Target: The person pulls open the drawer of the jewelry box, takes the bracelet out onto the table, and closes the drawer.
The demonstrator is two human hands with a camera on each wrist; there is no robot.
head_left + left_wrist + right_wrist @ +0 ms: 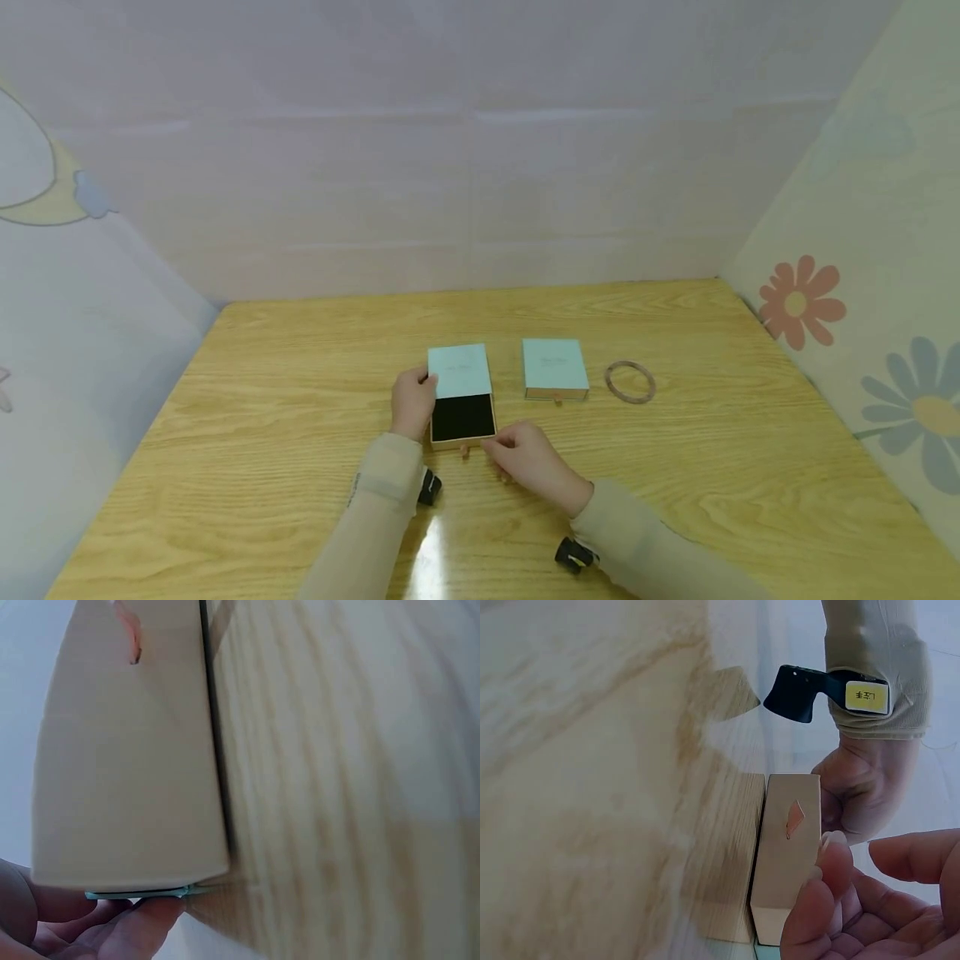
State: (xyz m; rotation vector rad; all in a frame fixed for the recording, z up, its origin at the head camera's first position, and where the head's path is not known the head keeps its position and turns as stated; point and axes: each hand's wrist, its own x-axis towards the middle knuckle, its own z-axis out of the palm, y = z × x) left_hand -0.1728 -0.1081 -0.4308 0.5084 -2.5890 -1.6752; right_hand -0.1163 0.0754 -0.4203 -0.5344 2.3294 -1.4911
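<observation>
A pale blue drawer-style jewelry box (459, 371) lies on the table with its drawer (463, 418) pulled out toward me, showing a black lining. My left hand (412, 404) grips the blue sleeve from its left side, thumb over the top edge. Close by the drawer's front right corner is my right hand (531, 462), its fingers loosely bent. In the right wrist view, thumb and fingers (810, 915) stand apart with nothing between them; the fingertips are at the drawer's edge, and whether they touch it is unclear. A small pinkish ribbon tab (131, 634) sticks out of the drawer front.
A second pale blue box (555, 367), its drawer in, stands to the right of the first on the wooden table (300, 350). Farther right lies a pinkish bangle (630, 400). Printed cloth walls surround the table's back and sides.
</observation>
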